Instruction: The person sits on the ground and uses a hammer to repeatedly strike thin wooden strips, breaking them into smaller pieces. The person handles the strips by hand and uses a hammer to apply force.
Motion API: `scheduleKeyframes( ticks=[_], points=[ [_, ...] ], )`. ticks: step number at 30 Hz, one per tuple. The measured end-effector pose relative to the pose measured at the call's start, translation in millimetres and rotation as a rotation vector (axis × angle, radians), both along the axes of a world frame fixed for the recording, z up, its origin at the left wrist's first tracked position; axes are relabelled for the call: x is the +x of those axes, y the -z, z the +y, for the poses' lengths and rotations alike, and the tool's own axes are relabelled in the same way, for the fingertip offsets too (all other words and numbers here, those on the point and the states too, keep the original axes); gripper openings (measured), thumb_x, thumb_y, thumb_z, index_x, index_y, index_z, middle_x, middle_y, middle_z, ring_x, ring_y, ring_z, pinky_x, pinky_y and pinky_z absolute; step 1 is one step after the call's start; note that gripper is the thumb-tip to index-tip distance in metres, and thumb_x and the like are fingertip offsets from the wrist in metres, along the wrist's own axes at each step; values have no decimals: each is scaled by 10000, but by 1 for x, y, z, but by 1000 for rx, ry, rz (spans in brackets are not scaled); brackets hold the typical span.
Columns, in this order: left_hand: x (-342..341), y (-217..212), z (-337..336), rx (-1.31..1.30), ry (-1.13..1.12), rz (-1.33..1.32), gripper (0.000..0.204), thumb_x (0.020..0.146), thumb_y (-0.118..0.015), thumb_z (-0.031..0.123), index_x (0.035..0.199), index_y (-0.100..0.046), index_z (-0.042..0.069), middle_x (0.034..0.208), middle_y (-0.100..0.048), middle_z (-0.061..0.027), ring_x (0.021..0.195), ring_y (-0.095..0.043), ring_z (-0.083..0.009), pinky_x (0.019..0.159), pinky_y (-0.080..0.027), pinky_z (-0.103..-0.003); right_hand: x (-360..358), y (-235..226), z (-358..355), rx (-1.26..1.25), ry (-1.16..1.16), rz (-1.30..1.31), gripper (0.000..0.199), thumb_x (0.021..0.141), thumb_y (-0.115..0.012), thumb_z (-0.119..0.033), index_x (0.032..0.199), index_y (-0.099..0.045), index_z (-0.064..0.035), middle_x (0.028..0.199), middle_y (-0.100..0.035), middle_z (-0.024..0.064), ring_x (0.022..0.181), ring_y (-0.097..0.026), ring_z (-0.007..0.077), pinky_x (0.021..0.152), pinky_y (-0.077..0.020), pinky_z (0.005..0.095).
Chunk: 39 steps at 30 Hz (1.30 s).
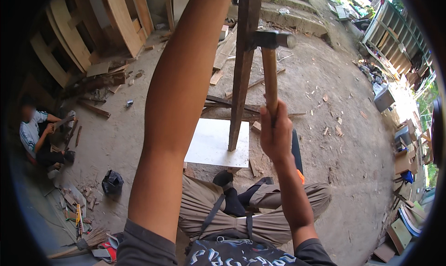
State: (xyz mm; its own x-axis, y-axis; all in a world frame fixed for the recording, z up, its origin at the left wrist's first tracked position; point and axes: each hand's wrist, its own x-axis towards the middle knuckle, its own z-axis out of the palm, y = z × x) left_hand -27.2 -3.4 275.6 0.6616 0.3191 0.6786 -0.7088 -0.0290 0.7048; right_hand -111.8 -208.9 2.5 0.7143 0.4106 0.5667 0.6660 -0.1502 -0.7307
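— What is being done at this point?

— A hammer (271, 66) is held up in the right hand (275, 133), the fingers closed round the lower end of its wooden handle. Its metal head is level with the upper part of a dark upright board (241, 66), touching it or just beside it; which cannot be told from this view. It is judged that a blow is being struck, or lined up, against the side of that board.

— And the other hand?

— The left arm (179, 103) is stretched up past the top edge, so the left hand is not seen. Whether it grips the board cannot be told.

— Where does the board stand?

— Its foot rests on a white sheet (209, 145) laid on the dirt ground (344, 173), just in front of the person's crossed legs (260, 201). Thin slats (227, 102) are fixed across it lower down.

— What would the next stroke call for?

— By judgement, the board would have to be kept steady and the hammer head brought in square, since a glancing hit could tip the board off the sheet.

— Is anything else nearby?

— Another person (39, 136) is seated well apart at the left, and wood scraps (334, 129) are scattered about.
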Motion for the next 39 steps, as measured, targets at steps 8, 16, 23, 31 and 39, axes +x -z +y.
scheduleKeyframes(
  ticks=[8,16,23,31,39],
  points=[
    [7,-1,-5,-31,17,57,616,973,-382,697,790,-495,120,561,-436,6,443,-420,-114,441,-384,-299,-10,-48,-34,-219,-96,17,231,1026,-519,-111,1207,-419,-9,673,-588,198,584,-632,389,522,-444,467],
    [23,-3,-19,34,-61,-1,606,981,-384,672,802,-503,106,587,-471,-4,448,-446,-113,448,-393,-294,46,69,50,156,147,-513,263,1060,-436,-160,1236,-394,30,1167,-559,239,956,-613,346,798,-498,426],
    [14,2,4,-9,-208,-18,679,961,-366,727,783,-511,88,583,-466,-4,466,-452,-115,460,-386,-285,39,87,90,281,-37,-157,355,1060,-373,-140,1357,-276,28,1450,-452,291,1157,-606,386,937,-494,431],
    [11,0,4,-42,-259,101,693,937,-383,766,791,-521,102,574,-462,3,475,-457,-116,462,-393,-288,63,74,68,206,-109,-133,332,1031,-478,-124,1321,-352,-22,964,-632,195,809,-682,316,721,-531,446],
    [19,3,-4,0,-171,49,690,945,-366,757,739,-524,118,545,-452,15,442,-446,-117,439,-388,-295,47,15,28,354,-262,234,346,1079,-470,-320,1198,-559,-8,674,-457,-48,531,-408,19,460,-335,199]
  ],
)
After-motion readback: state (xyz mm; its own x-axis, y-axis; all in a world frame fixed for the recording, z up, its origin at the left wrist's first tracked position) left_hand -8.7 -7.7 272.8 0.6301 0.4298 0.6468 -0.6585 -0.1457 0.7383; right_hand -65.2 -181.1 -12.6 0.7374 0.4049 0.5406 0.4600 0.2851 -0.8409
